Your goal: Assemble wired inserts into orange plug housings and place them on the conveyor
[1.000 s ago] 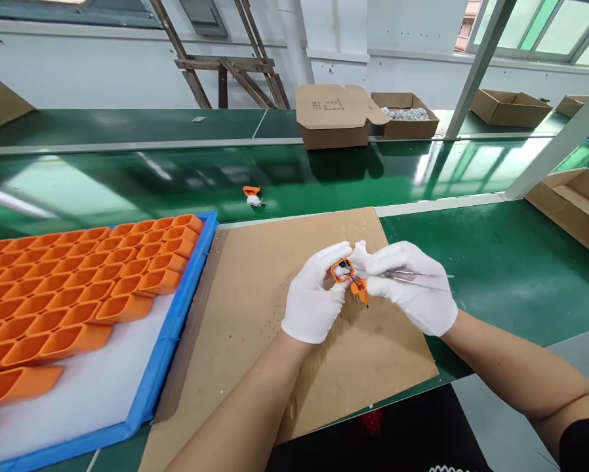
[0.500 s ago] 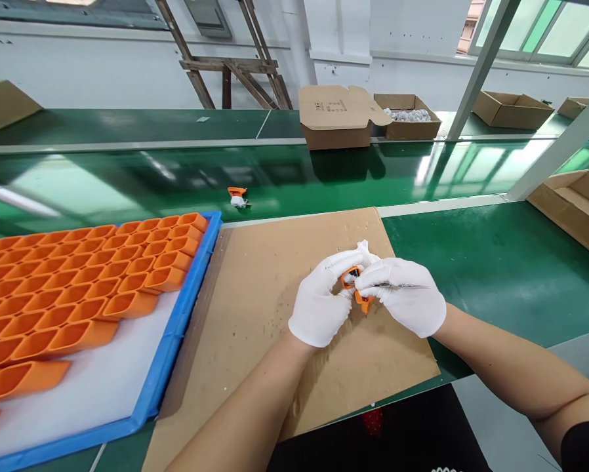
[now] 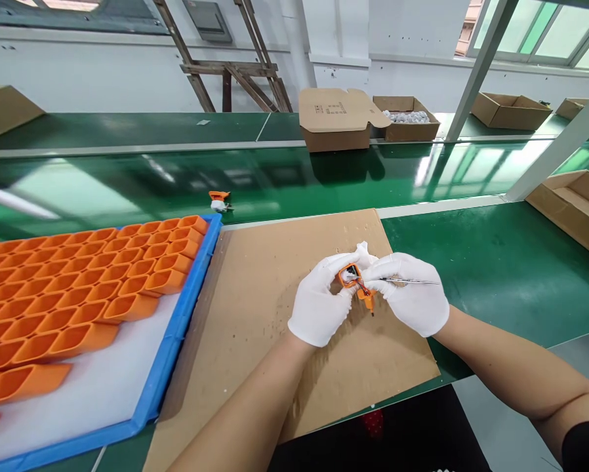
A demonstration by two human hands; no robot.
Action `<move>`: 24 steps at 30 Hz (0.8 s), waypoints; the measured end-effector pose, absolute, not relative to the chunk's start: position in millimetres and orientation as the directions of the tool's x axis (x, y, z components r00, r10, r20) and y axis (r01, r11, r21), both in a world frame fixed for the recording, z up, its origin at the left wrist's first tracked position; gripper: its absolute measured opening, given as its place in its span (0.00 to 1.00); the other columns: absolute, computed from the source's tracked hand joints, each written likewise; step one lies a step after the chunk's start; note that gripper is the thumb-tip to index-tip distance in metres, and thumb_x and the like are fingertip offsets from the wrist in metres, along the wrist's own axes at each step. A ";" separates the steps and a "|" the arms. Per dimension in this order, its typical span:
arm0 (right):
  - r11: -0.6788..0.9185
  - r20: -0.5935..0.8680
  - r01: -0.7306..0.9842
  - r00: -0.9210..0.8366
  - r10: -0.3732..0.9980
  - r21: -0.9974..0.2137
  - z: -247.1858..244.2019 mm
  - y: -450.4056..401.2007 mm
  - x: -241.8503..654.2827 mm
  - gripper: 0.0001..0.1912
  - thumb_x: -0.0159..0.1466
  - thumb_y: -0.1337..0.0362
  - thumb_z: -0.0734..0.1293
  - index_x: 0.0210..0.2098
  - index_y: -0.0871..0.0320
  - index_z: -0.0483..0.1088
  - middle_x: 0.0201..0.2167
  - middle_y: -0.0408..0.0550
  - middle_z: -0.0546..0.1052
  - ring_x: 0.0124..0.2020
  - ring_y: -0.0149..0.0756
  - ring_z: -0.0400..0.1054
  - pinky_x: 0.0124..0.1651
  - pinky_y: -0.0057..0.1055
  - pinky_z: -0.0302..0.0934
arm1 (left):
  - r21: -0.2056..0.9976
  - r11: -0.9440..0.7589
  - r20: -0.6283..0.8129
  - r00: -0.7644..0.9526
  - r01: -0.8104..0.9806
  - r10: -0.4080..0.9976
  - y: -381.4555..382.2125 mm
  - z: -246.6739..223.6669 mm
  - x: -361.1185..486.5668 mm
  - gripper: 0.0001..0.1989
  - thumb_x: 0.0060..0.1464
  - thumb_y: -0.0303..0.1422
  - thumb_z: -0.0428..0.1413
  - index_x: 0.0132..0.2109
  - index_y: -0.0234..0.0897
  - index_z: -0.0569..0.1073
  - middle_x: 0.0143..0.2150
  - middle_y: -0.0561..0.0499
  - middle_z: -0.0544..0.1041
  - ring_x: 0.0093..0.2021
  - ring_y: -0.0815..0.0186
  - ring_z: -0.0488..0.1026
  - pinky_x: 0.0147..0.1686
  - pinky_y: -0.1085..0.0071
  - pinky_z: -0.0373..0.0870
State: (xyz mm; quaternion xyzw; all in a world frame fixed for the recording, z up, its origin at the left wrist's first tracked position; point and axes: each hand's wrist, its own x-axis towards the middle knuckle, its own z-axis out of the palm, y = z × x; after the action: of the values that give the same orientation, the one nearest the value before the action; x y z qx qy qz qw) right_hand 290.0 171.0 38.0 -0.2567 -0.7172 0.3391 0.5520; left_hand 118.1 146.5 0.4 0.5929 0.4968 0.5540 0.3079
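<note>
In a white glove, my left hand (image 3: 319, 301) is closed around a small orange plastic housing (image 3: 348, 275), whose opening shows dark parts and wires. A second orange piece (image 3: 366, 299) hangs below it, seemingly joined by the wires. My right hand (image 3: 412, 292), gloved too, pinches thin metal tweezers (image 3: 407, 281) that point rightward out of the fingers. Its fingertips touch the wires beside the housing; what exactly they grip there is hidden. Both hands are above a cardboard sheet (image 3: 255, 314).
A blue tray (image 3: 164, 357) with rows of orange hollow shells (image 3: 98, 282) lies at left. On the green conveyor belt (image 3: 269, 190) sits an orange and white part (image 3: 219, 201). Cardboard boxes (image 3: 336, 124) stand behind it, another box (image 3: 574, 203) at right.
The orange and white part on the belt has moved left. My right hand has shifted slightly right, so more of the housing's opening and the wires show.
</note>
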 end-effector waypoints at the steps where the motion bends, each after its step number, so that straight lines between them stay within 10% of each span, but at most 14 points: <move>1: 0.627 0.606 0.004 -0.247 0.756 -0.779 38.9 171.8 290.1 0.07 0.63 0.70 0.74 0.31 0.52 0.80 0.32 0.43 0.82 0.35 0.35 0.76 0.40 0.34 0.73 | 0.930 -0.281 0.316 -0.126 0.238 0.940 147.1 1.5 118.4 0.21 0.49 0.26 0.58 0.52 0.39 0.79 0.53 0.47 0.81 0.53 0.59 0.78 0.56 0.62 0.78; 8: 0.638 0.641 0.119 -0.017 0.768 -0.761 38.8 186.6 297.0 0.08 0.71 0.63 0.67 0.39 0.53 0.79 0.41 0.47 0.82 0.46 0.38 0.76 0.52 0.39 0.69 | 0.979 0.079 -0.011 -0.338 0.188 0.941 153.9 7.8 123.1 0.31 0.45 0.35 0.68 0.58 0.38 0.73 0.55 0.43 0.80 0.52 0.54 0.80 0.58 0.53 0.76; 14: 0.571 0.545 0.251 -0.171 0.821 -0.781 27.7 186.5 297.5 0.15 0.74 0.59 0.59 0.44 0.54 0.76 0.39 0.49 0.81 0.41 0.39 0.75 0.49 0.41 0.67 | 0.927 -0.081 0.210 -0.326 0.367 0.922 152.1 1.1 122.8 0.23 0.47 0.35 0.67 0.52 0.38 0.75 0.48 0.46 0.83 0.47 0.58 0.82 0.50 0.60 0.80; 24: -0.336 -0.387 0.195 -0.373 0.843 -0.921 49.3 184.9 289.0 0.15 0.57 0.52 0.72 0.31 0.59 0.73 0.23 0.41 0.70 0.24 0.29 0.60 0.26 0.27 0.52 | 0.610 -0.476 0.635 -0.031 0.634 0.772 136.0 7.5 124.9 0.20 0.56 0.28 0.60 0.56 0.45 0.78 0.35 0.54 0.76 0.32 0.69 0.74 0.33 0.74 0.74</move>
State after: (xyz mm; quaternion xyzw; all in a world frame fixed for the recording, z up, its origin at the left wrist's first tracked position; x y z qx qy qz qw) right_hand 289.0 184.9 49.3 -0.5006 -0.5185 0.6462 0.2508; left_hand 124.9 136.0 7.5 0.6926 0.5074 0.5081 0.0682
